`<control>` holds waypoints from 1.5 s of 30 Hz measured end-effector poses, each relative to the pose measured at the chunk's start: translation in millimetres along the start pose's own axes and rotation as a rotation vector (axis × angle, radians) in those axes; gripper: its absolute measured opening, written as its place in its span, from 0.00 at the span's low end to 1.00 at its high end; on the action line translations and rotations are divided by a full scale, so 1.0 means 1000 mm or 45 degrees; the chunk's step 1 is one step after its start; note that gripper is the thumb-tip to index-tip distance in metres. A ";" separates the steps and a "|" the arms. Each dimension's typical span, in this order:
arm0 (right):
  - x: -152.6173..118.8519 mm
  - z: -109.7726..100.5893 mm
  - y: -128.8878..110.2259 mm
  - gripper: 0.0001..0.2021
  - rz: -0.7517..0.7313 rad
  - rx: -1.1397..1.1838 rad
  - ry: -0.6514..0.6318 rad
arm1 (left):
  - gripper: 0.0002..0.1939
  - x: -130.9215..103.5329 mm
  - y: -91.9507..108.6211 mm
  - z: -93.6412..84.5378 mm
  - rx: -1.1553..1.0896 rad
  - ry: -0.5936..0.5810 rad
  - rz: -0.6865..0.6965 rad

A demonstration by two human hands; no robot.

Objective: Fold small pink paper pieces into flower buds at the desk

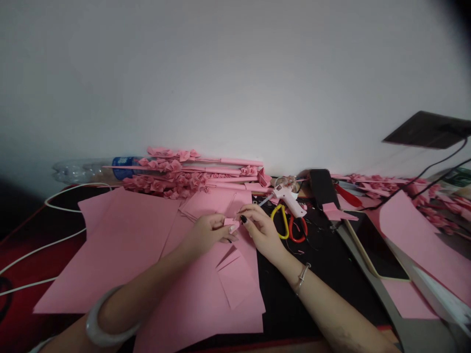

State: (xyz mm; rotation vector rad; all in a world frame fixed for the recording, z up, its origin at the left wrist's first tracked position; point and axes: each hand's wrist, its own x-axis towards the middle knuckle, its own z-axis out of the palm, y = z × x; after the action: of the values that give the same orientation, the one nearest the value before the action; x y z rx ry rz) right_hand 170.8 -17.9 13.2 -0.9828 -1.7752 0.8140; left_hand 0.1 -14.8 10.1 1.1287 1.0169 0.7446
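Observation:
Near the middle of the view, my left hand pinches a small folded piece of pink paper. My right hand is close against the right side of that piece, its fingers bent together at the paper's edge; what lies between those fingertips is too small to make out. Below both hands, a few small cut pink papers rest on large pink sheets. Another large pink sheet spreads out to the left, under my left forearm's side.
Folded pink paper flowers lie along the wall beside a plastic bottle. Right of my hands are a white glue gun, yellow- and red-handled scissors, a dark phone and a tablet. White cable loops at left.

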 end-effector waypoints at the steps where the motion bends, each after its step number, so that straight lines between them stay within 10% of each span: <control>1: 0.000 0.000 0.000 0.08 0.005 -0.002 -0.001 | 0.09 0.000 0.000 0.000 -0.001 0.006 -0.001; 45: -0.002 -0.007 -0.008 0.14 -0.173 -0.148 -0.274 | 0.08 -0.001 0.004 -0.006 -0.028 -0.035 -0.029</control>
State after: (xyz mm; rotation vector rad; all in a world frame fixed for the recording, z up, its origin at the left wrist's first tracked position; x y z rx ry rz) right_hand 175.9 -22.1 21.6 -0.8633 -2.0701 0.7607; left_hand -5.8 -12.6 14.1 1.1034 0.9950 0.7187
